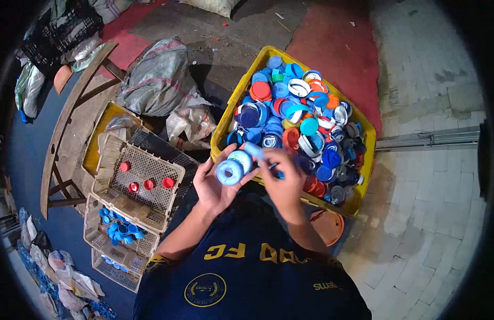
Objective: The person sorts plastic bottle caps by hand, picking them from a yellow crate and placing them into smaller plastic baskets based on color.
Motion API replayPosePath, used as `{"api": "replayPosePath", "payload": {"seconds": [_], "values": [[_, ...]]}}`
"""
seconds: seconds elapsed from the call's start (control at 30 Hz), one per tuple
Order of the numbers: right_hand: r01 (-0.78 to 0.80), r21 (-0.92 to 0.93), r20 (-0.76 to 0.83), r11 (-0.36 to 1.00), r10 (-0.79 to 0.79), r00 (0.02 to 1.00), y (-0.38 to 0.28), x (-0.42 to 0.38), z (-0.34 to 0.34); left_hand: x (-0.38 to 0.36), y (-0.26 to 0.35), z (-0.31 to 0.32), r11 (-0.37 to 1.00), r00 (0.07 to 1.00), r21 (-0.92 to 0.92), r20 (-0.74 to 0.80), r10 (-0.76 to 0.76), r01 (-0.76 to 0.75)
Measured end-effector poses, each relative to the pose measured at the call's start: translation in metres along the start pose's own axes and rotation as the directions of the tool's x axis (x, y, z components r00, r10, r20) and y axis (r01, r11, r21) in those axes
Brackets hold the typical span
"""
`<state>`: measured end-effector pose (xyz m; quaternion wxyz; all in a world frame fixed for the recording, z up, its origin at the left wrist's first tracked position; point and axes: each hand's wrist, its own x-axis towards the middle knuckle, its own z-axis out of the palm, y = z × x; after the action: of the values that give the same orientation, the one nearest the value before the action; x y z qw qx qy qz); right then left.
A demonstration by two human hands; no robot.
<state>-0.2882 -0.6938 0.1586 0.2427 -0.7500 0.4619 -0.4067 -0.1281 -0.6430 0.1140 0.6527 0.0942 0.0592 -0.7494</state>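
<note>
My left hand (211, 188) is turned palm up, with its fingers curled around light blue plastic caps. The nearer ring-shaped cap (229, 172) has a dark round centre. Another pale blue cap (240, 159) lies partly behind it. Close beside them, my right hand (285, 184) is closed, its fingertips at a light blue cap (253, 150) seen edge-on. A small blue piece (279, 174) shows by the right fingers; its shape is partly hidden. Both hands are at the near corner of a yellow crate (235, 96) heaped with mixed caps (309, 126).
Left of me, a cream plastic basket (175, 205) holds several red caps (149, 184). A lower basket (92, 218) holds blue caps (124, 233). Behind them are a woven sack (160, 80) and a curved wooden frame (71, 112). An orange round lid (328, 226) lies below the crate.
</note>
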Motion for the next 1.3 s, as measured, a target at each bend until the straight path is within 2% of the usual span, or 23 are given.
{"api": "replayPosePath", "payload": {"seconds": [0.07, 0.23, 0.33, 0.5, 0.6, 0.63, 0.67, 0.73, 0.77, 0.8, 0.87, 0.93, 0.97, 1.1, 1.23, 1.3], "values": [[0.108, -0.076, 0.005, 0.991, -0.108, 0.994, 0.003, -0.02, 0.013, 0.002, -0.002, -0.003, 0.999, 1.0, -0.046, 0.002, -0.01, 0.01], [0.2, -0.151, -0.006, 0.968, -0.203, 0.979, 0.003, -0.029, 0.009, 0.003, -0.003, -0.006, 1.0, 1.0, 0.015, -0.005, -0.012, 0.012], [0.212, -0.163, 0.035, 0.964, -0.209, 0.977, 0.005, -0.032, 0.014, 0.002, -0.005, -0.007, 1.0, 1.0, 0.01, -0.003, -0.022, 0.022], [0.271, -0.066, 0.117, 0.96, -0.262, 0.958, -0.002, -0.023, 0.009, 0.004, -0.006, -0.008, 1.0, 0.999, 0.006, 0.031, -0.015, 0.015], [0.231, 0.062, 0.104, 0.971, -0.236, 0.966, -0.006, -0.013, -0.001, 0.003, -0.003, -0.011, 1.0, 0.998, 0.013, 0.059, -0.029, 0.028], [0.171, 0.104, 0.1, 0.98, -0.181, 0.978, -0.01, -0.009, -0.006, 0.003, -0.002, -0.011, 0.999, 0.996, 0.004, 0.08, -0.039, 0.039], [0.203, 0.111, 0.053, 0.973, -0.209, 0.976, -0.003, -0.004, -0.007, 0.003, -0.002, -0.011, 0.999, 0.994, -0.005, 0.102, -0.047, 0.048], [0.103, 0.134, 0.053, 0.986, -0.111, 0.992, -0.001, 0.008, -0.015, 0.003, -0.001, -0.01, 0.997, 0.994, 0.043, 0.083, -0.066, 0.062], [-0.007, 0.142, 0.065, 0.99, -0.002, 0.998, -0.006, 0.015, -0.018, 0.004, 0.0, -0.01, 0.997, 0.995, 0.04, 0.07, -0.074, 0.071], [-0.086, 0.116, 0.084, 0.99, 0.077, 0.994, -0.005, 0.024, -0.019, 0.004, 0.001, -0.01, 0.996, 0.995, 0.04, 0.057, -0.084, 0.082], [0.166, -0.137, 0.024, 0.977, -0.164, 0.986, 0.026, 0.045, -0.017, 0.006, 0.001, -0.011, 0.996, 0.994, 0.03, 0.063, -0.088, 0.086], [0.136, -0.459, 0.075, 0.878, -0.114, 0.991, 0.045, 0.061, -0.016, 0.007, 0.001, -0.01, 0.995, 0.993, 0.023, 0.077, -0.094, 0.092], [0.093, -0.586, 0.129, 0.805, -0.02, 0.991, 0.057, 0.063, -0.013, 0.008, 0.001, -0.01, 0.995, 0.992, 0.021, 0.084, -0.096, 0.095], [0.208, -0.725, 0.326, 0.656, 0.061, 0.943, 0.094, 0.07, 0.005, 0.008, 0.001, -0.012, 0.993, 0.989, 0.01, 0.098, -0.114, 0.114], [0.169, -0.768, 0.346, 0.617, 0.177, 0.922, 0.099, 0.074, 0.013, 0.01, 0.003, -0.013, 0.993, 0.988, -0.023, 0.1, -0.115, 0.118], [0.123, -0.709, 0.277, 0.695, 0.114, 0.954, 0.094, 0.075, 0.01, 0.009, 0.004, -0.013, 0.992, 0.988, -0.031, 0.103, -0.116, 0.119]]}}
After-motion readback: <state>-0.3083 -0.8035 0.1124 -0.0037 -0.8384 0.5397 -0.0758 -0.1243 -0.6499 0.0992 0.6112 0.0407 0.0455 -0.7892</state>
